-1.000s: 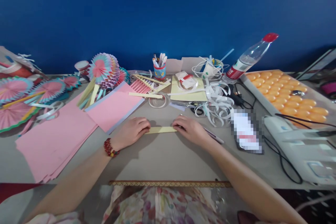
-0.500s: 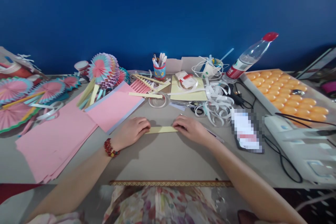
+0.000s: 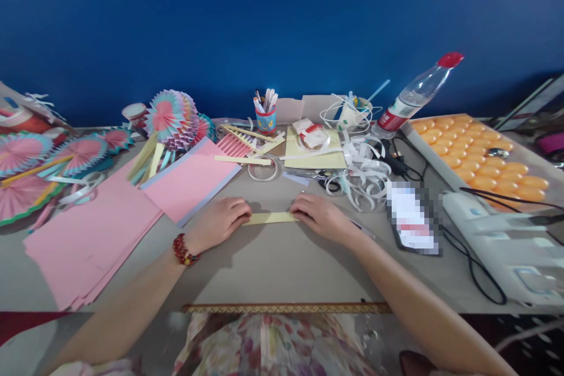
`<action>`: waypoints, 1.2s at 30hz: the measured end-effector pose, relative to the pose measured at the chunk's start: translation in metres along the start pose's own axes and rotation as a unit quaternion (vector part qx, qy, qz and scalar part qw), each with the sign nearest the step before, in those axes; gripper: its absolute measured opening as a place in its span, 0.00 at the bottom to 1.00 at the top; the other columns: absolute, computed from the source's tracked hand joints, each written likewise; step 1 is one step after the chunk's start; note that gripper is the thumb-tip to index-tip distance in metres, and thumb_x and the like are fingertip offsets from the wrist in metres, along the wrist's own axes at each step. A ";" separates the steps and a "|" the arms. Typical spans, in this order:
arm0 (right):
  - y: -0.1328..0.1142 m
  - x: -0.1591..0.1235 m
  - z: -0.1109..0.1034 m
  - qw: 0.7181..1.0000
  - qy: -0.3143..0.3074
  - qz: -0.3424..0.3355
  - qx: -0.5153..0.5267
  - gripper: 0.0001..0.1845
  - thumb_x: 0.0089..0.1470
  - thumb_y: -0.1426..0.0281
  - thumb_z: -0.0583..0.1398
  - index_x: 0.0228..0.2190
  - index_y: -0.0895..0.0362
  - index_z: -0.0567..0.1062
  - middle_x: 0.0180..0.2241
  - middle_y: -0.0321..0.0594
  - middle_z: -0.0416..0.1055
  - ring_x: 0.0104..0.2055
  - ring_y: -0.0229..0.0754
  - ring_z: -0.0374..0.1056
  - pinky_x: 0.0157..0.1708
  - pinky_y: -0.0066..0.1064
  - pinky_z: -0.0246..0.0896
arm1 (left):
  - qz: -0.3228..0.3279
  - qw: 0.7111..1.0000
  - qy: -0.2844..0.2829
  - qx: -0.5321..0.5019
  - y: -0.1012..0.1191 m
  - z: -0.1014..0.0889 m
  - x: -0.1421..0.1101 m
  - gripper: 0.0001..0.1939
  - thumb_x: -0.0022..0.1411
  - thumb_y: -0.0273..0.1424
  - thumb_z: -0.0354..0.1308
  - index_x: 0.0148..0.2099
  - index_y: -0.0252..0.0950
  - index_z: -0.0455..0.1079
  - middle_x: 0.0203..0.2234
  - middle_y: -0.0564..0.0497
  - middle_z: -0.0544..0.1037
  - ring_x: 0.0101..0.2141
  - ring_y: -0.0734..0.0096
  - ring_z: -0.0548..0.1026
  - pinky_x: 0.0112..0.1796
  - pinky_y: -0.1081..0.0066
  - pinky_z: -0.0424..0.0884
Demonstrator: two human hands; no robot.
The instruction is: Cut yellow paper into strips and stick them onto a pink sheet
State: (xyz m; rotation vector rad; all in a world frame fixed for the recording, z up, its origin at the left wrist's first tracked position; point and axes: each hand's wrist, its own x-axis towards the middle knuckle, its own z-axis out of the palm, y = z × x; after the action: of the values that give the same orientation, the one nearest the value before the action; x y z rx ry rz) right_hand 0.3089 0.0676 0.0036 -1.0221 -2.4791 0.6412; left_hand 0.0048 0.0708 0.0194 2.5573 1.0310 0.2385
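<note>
A pale yellow paper strip (image 3: pixel 271 218) lies crosswise on the grey table in front of me. My left hand (image 3: pixel 224 220), with a red bead bracelet (image 3: pixel 183 250) at its wrist, has its fingers closed on the strip's left end. At the right end, my right hand (image 3: pixel 318 215) pinches the strip the same way. Both ends are hidden under the fingers. Beyond my left hand lies a pink sheet with blue-grey edges (image 3: pixel 189 179). A thin pen-like item (image 3: pixel 362 228) is partly covered by my right forearm.
Pink paper sheets (image 3: pixel 94 235) and folded paper fans (image 3: pixel 170 117) lie to the left. Behind are a pen cup (image 3: pixel 266 120), yellow sheets (image 3: pixel 315 155) and curled white tape strips (image 3: pixel 363 179). On the right are a bottle (image 3: pixel 408 103), a phone (image 3: pixel 413 220), a power strip (image 3: pixel 497 247) and an orange-domed tray (image 3: pixel 480 158).
The view has shifted very slightly. Both hands keep the same hold on the paper strip, and nothing else has visibly moved.
</note>
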 end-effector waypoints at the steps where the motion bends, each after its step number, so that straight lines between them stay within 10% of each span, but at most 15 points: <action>1: -0.001 0.000 0.000 1.000 -0.002 0.001 -0.008 0.10 0.65 0.74 0.53 0.39 0.56 0.74 0.38 0.43 0.71 0.42 0.43 0.67 0.42 0.33 0.62 | -0.001 1.000 0.001 0.001 0.000 0.000 0.000 0.12 0.74 0.34 0.46 0.41 0.37 0.68 0.35 0.50 0.74 0.38 0.64 0.72 0.42 0.66 0.63; 36: -0.017 -0.005 0.017 0.966 -0.008 -0.054 -0.252 0.28 0.54 0.84 0.56 0.51 0.50 0.75 0.44 0.45 0.73 0.44 0.47 0.66 0.44 0.37 0.62 | -0.006 0.994 0.084 -0.070 -0.031 -0.003 -0.032 0.16 0.72 0.30 0.47 0.60 0.39 0.63 0.53 0.42 0.71 0.55 0.61 0.68 0.55 0.58 0.67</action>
State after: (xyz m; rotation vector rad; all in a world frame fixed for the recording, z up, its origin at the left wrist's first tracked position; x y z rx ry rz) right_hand 0.2940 0.0492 -0.0025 -1.0369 -2.7563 -0.0289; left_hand -0.0388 0.0694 0.0090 2.4363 1.0482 0.5132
